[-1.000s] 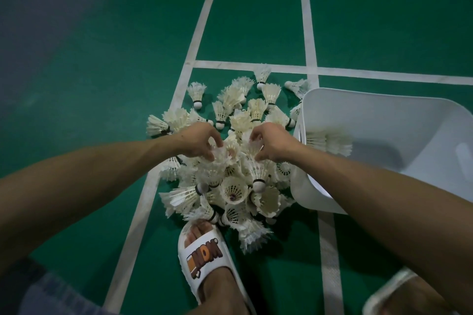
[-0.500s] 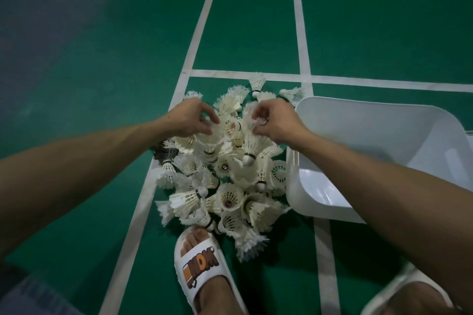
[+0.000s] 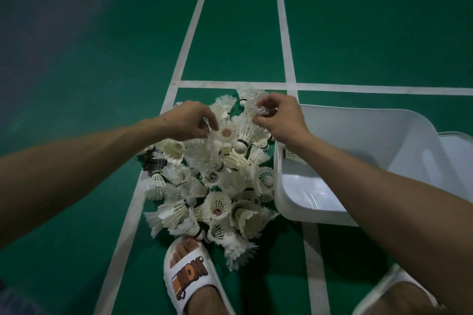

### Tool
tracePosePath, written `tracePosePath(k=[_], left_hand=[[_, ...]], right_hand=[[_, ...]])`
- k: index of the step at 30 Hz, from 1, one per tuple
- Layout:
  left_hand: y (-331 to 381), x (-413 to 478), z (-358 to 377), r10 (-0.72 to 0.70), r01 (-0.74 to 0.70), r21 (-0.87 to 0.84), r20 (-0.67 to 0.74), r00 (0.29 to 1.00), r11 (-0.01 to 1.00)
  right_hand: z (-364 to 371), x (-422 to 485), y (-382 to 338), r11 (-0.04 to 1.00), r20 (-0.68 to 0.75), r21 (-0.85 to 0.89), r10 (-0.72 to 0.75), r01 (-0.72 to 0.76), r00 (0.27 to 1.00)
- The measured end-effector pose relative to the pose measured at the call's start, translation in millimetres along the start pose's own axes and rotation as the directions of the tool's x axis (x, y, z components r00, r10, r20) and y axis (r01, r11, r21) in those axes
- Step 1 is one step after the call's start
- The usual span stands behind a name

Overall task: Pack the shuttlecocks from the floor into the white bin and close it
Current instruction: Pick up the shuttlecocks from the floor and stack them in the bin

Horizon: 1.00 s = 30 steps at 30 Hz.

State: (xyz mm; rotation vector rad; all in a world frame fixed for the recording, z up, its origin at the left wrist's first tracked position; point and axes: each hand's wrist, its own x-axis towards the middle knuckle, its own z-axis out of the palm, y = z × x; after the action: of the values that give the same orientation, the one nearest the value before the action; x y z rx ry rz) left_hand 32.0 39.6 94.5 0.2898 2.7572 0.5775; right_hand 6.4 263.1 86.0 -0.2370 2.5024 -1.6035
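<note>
The shuttlecocks lie heaped in a dense white pile in the lower middle of the frame. They rest on the green floor among white court lines, and the pile reaches down to the toes of a white slipper with an orange-and-brown print at bottom centre. The left hand comes in from the left edge over the upper left of the pile. Its fingers are curled downward, and thumb and fingertips pinch the feathered rim of an upturned shuttlecock whose open skirt faces the camera. The right hand reaches in from the lower right, thumb and curled fingers nipping the feather tips of a top shuttlecock at the pile's upper edge. The white bin sits at centre right, uncovered, tipped so its mouth faces up and toward the heap, with its left wall touching the pile. A bit of feather shows inside it just below the right wrist. 1 more white piece peeks out behind the bin at the right edge; what it is cannot be told. A 2nd slipper sits at bottom right.
</note>
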Motion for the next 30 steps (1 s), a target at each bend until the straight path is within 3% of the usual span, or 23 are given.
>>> tracePosePath(k=[8, 14, 19, 30], left_hand=[[21.8, 4.8, 7.4, -0.168, 0.116, -0.331, -0.134, 0.977, 0.937], [24.7, 14.1, 6.9, -0.231, 0.152, -0.316, -0.226, 0.946, 0.936], [35.7, 17.3, 8.9, -0.207, 0.121, -0.37, -0.202, 0.957, 0.921], [66.5, 20.5, 3.2, -0.218, 0.145, -0.393, -0.146, 0.965, 0.908]], right_hand=[[-5.9, 1.3, 3.5, 0.992, -0.139, 0.126, 0.004, 0.013, 0.99], [-12.0, 8.2, -0.9, 0.957, -0.304, 0.287, 0.052, 0.039, 0.951], [-12.2, 10.1, -3.7, 0.936, -0.399, 0.347, 0.082, 0.067, 0.913], [-16.4, 8.8, -9.4, 0.962, -0.451, 0.224, -0.04, 0.156, 0.892]])
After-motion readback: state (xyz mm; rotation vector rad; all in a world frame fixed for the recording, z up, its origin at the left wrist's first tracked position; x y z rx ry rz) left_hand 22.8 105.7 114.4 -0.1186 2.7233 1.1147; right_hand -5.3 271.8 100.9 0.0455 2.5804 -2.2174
